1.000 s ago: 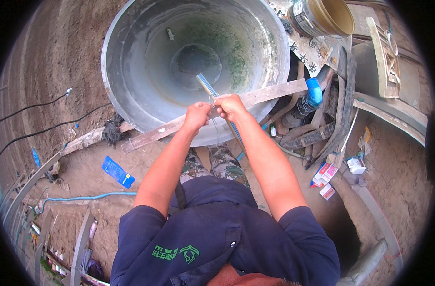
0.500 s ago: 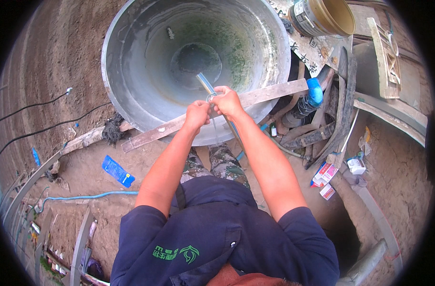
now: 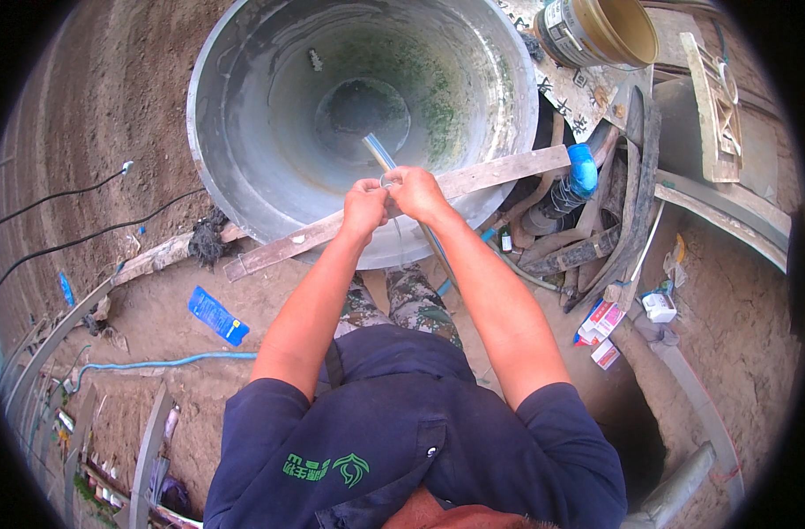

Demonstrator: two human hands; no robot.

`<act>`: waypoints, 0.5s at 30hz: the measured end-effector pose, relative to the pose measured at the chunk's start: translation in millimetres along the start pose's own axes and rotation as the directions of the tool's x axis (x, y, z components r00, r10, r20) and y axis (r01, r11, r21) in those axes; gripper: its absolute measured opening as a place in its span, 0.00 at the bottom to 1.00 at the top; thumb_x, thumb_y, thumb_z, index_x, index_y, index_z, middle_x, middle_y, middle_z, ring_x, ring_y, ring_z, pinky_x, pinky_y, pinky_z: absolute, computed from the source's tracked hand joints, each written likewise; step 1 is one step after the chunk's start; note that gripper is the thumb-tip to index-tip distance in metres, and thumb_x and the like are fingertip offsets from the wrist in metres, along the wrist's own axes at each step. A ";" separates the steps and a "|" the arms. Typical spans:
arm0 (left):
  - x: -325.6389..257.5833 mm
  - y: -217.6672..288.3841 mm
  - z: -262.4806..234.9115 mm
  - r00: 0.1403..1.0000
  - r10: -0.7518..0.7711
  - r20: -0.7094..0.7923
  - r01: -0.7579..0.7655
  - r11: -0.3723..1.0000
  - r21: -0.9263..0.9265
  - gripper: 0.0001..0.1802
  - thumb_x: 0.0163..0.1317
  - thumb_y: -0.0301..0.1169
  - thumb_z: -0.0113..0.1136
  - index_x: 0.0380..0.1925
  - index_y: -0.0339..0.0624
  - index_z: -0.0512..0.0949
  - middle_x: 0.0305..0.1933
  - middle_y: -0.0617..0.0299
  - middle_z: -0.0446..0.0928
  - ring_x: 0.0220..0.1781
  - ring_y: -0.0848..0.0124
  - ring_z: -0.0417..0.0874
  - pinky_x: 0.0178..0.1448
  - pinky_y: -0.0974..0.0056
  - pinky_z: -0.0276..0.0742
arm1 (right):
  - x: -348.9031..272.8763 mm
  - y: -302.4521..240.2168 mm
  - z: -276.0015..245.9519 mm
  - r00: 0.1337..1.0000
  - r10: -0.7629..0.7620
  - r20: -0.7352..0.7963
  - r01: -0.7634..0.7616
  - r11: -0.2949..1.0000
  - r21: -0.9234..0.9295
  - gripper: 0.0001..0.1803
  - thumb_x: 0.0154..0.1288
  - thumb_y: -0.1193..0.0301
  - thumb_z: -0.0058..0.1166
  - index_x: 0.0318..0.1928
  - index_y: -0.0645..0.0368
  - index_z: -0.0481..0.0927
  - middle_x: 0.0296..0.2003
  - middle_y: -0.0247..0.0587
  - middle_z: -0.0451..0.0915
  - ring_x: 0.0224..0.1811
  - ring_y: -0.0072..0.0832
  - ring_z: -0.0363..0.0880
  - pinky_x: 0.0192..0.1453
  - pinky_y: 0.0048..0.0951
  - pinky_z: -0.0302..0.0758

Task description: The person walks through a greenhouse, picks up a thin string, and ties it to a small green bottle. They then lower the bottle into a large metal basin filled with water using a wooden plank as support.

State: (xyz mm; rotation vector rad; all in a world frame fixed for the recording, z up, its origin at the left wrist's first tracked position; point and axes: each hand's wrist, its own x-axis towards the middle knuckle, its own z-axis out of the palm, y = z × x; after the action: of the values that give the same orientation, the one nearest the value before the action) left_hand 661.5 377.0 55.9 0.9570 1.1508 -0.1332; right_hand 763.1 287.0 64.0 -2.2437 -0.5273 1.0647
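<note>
Fingers [image 3: 372, 185] of left hand [image 3: 364, 212] and right hand [image 3: 417, 193] clamped on wire [image 3: 400, 234] beside hose [image 3: 378, 151]; right hand's been shifted slightly left.

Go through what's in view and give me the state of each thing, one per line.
Left hand: fingers closed on the thin strand
Right hand: fingers closed at the strand, over the striped tube
Thin strand: looped at the tube
Striped tube: upper end free over the tub
Plank: slanting across the tub
Tub: uncovered, greenish inside
Bucket: lidless
Blue packet: flat on the ground
</note>
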 end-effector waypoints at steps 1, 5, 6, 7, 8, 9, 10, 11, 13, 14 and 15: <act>-0.4 2.7 -0.3 1.000 -0.017 0.023 0.017 1.000 -0.003 0.07 0.65 0.28 0.56 0.40 0.38 0.77 0.26 0.67 0.75 0.18 0.80 0.71 0.20 0.72 0.69 | -0.7 -0.1 -0.7 1.000 -0.027 -0.009 0.027 0.999 -0.017 0.13 0.60 0.72 0.58 0.45 0.59 0.86 0.39 0.54 0.86 0.42 0.43 0.87 0.48 0.39 0.80; 0.7 11.0 -2.2 0.995 -0.070 0.070 0.065 0.995 0.079 0.06 0.64 0.27 0.57 0.38 0.38 0.77 0.25 0.67 0.75 0.18 0.80 0.71 0.20 0.72 0.70 | -1.0 5.4 -1.2 1.000 0.023 -0.003 -0.023 0.993 0.118 0.13 0.61 0.72 0.58 0.46 0.59 0.86 0.38 0.53 0.86 0.43 0.43 0.86 0.49 0.39 0.80; 1.3 11.1 -1.7 0.995 -0.062 0.076 0.056 0.995 0.081 0.06 0.64 0.27 0.57 0.38 0.38 0.77 0.25 0.67 0.75 0.18 0.80 0.71 0.21 0.72 0.70 | 1.6 13.0 2.3 1.000 0.030 -0.007 -0.029 0.990 0.139 0.13 0.61 0.71 0.58 0.45 0.59 0.86 0.37 0.53 0.86 0.42 0.43 0.86 0.49 0.39 0.80; 2.3 10.0 -2.6 0.996 -0.054 0.077 0.048 0.996 0.080 0.06 0.65 0.28 0.58 0.38 0.38 0.77 0.25 0.67 0.75 0.18 0.80 0.71 0.21 0.72 0.70 | 0.8 8.9 1.6 0.999 0.035 -0.005 -0.034 0.987 0.160 0.12 0.61 0.71 0.58 0.45 0.59 0.86 0.37 0.52 0.86 0.42 0.43 0.86 0.49 0.39 0.80; 3.2 8.9 -3.7 0.996 -0.047 0.078 0.040 0.996 0.080 0.06 0.65 0.28 0.58 0.38 0.38 0.78 0.25 0.67 0.75 0.18 0.80 0.71 0.21 0.72 0.71 | -0.9 6.0 -1.2 1.000 0.018 0.022 -0.020 0.995 0.094 0.12 0.61 0.71 0.59 0.44 0.59 0.86 0.37 0.52 0.86 0.42 0.43 0.86 0.48 0.39 0.80; 4.1 7.9 -5.6 0.995 -0.044 0.086 0.036 0.995 0.094 0.06 0.65 0.28 0.59 0.37 0.38 0.78 0.25 0.67 0.75 0.19 0.80 0.71 0.21 0.72 0.71 | -2.8 3.9 -5.5 0.999 0.003 0.049 -0.005 1.000 0.029 0.11 0.61 0.70 0.59 0.43 0.59 0.86 0.36 0.51 0.86 0.41 0.42 0.86 0.47 0.39 0.80; 3.6 9.0 -6.9 0.994 -0.042 0.096 0.031 0.993 0.110 0.06 0.65 0.29 0.59 0.37 0.38 0.78 0.25 0.67 0.75 0.19 0.80 0.71 0.21 0.72 0.71 | -5.9 -3.0 -12.2 0.997 -0.009 0.076 0.012 0.999 -0.036 0.11 0.61 0.70 0.59 0.42 0.59 0.86 0.35 0.51 0.86 0.40 0.42 0.86 0.46 0.39 0.80; 3.1 9.6 -8.3 0.994 -0.040 0.105 0.027 0.992 0.125 0.06 0.65 0.29 0.59 0.37 0.38 0.78 0.25 0.67 0.74 0.19 0.80 0.71 0.22 0.73 0.71 | -6.6 -5.9 -16.4 0.997 -0.002 0.079 0.007 0.998 -0.062 0.10 0.61 0.70 0.59 0.41 0.59 0.86 0.35 0.50 0.86 0.40 0.42 0.86 0.46 0.39 0.79; 2.1 9.5 -9.9 0.992 -0.029 0.123 0.010 0.989 0.148 0.05 0.65 0.29 0.59 0.37 0.38 0.78 0.25 0.68 0.74 0.19 0.80 0.70 0.22 0.72 0.71 | -7.4 -7.6 -23.1 0.997 0.014 0.081 -0.004 0.993 -0.114 0.09 0.61 0.70 0.59 0.38 0.60 0.86 0.34 0.50 0.86 0.40 0.40 0.86 0.44 0.39 0.79; 1.5 10.1 -10.4 0.991 -0.023 0.134 0.002 0.987 0.160 0.05 0.65 0.29 0.59 0.37 0.38 0.77 0.25 0.68 0.74 0.19 0.80 0.70 0.22 0.72 0.71 | -5.2 -3.1 -22.3 0.999 0.022 0.044 -0.020 0.998 -0.055 0.09 0.61 0.69 0.59 0.39 0.60 0.86 0.33 0.49 0.86 0.38 0.40 0.86 0.43 0.39 0.79; 1.5 11.1 -11.7 0.991 -0.022 0.131 -0.001 0.984 0.177 0.06 0.65 0.29 0.59 0.36 0.37 0.78 0.25 0.67 0.74 0.19 0.80 0.71 0.21 0.72 0.71 | 0.0 4.3 -19.3 0.999 0.032 0.008 -0.032 0.999 0.005 0.10 0.62 0.69 0.59 0.39 0.60 0.86 0.33 0.48 0.86 0.37 0.40 0.85 0.42 0.39 0.79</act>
State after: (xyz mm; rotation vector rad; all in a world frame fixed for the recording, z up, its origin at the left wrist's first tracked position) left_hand 659.8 392.5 60.2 1.0827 1.0335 -0.3075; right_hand 778.8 277.2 70.8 -2.2513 -0.4928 1.0906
